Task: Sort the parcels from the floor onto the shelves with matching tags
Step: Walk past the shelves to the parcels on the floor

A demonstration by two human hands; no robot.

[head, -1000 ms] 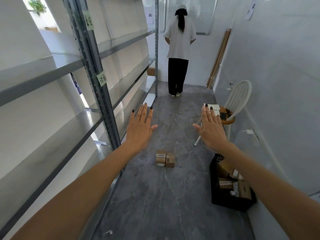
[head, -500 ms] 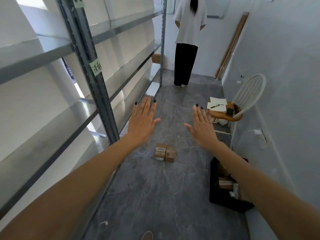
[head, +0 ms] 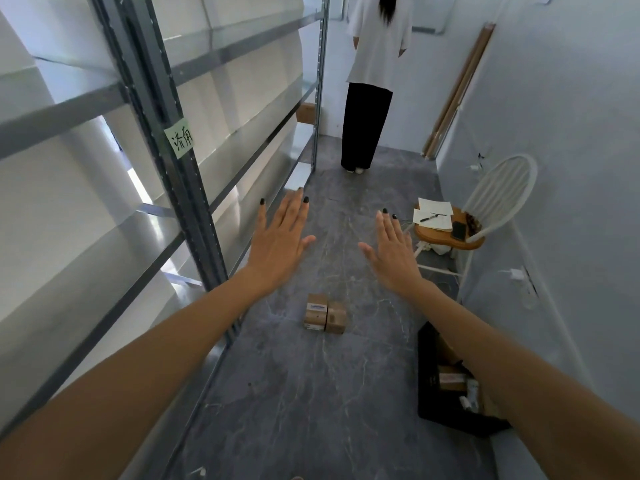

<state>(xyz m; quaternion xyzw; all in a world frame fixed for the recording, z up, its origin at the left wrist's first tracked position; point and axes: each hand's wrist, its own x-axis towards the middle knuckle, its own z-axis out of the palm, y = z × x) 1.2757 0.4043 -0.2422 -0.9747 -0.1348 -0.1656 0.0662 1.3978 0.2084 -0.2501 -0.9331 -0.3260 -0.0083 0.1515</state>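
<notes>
Both arms are stretched out in front, palms down. The left hand [head: 277,244] and right hand [head: 391,251] have straight, spread fingers, so each grip is wide with nothing in it. Two small cardboard parcels [head: 325,313] sit touching side by side on the grey floor [head: 311,393], between the two forearms and near the foot of the metal shelves [head: 199,216] on the left. There's a green tag [head: 179,139] stuck on the shelf post. A black crate [head: 427,382] with more boxes sits by the right wall, near a white chair [head: 498,192].
</notes>
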